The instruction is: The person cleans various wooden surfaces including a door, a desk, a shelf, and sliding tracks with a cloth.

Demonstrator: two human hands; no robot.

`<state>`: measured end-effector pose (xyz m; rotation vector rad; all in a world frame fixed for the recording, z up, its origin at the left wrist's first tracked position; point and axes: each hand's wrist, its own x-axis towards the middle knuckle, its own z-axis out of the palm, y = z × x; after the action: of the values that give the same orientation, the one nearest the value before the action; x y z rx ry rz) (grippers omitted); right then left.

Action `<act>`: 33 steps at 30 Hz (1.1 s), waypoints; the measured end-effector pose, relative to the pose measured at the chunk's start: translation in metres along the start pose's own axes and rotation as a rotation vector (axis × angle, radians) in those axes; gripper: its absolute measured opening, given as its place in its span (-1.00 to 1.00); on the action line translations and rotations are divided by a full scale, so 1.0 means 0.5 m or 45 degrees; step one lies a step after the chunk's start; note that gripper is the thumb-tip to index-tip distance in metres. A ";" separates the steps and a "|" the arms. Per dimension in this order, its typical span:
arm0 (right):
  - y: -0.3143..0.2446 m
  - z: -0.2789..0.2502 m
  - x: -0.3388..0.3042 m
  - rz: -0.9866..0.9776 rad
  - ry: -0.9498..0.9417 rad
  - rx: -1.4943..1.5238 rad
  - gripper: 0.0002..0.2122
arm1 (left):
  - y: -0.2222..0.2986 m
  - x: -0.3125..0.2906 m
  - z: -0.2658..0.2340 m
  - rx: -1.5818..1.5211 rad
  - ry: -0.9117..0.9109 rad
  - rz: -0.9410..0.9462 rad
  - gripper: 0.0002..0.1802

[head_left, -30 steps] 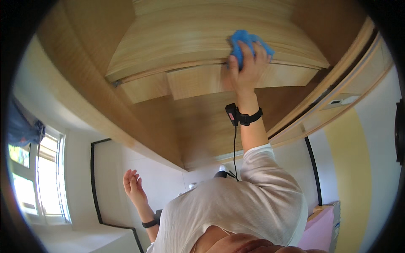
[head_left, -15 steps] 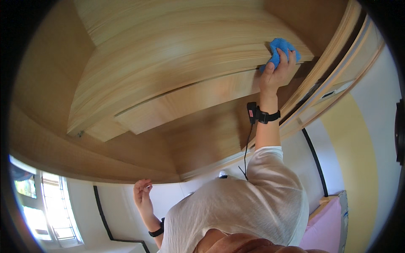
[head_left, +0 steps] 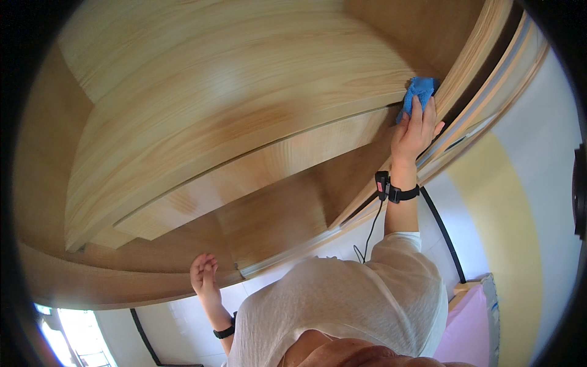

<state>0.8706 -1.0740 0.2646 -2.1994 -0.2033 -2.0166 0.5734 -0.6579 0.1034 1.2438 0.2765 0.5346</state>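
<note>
My right hand [head_left: 413, 136] presses a crumpled blue cloth [head_left: 422, 90] against the right end of the light wooden shelf [head_left: 244, 92], where its front edge meets the cabinet's side. The fingers lie over the cloth, partly covering it. My left hand [head_left: 205, 274] is raised near the cabinet's lower edge, its fingers loosely bent, with nothing visible in it. Below the shelf's front edge runs a wooden drawer front [head_left: 257, 168], with a dark gap above it.
The cabinet's upright side frame and sliding-door track [head_left: 474, 92] rise just right of my right hand. A thin cable [head_left: 372, 232] hangs from a black wrist strap [head_left: 403, 194]. A window [head_left: 79, 333] is at lower left, a pink panel [head_left: 468, 327] at lower right.
My right hand and the blue cloth have moved right and nearer, from the shelf's top to its end at the side frame. The view has shifted; my left hand stays raised.
</note>
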 end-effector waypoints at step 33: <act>0.073 0.043 0.081 0.298 -0.080 0.093 -0.54 | 0.023 0.038 0.033 -0.067 -0.042 -0.033 -0.73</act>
<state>0.9023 -1.1057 0.3024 -2.1325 -0.0240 -1.7907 0.5946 -0.6588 0.1210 1.1952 0.2490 0.4961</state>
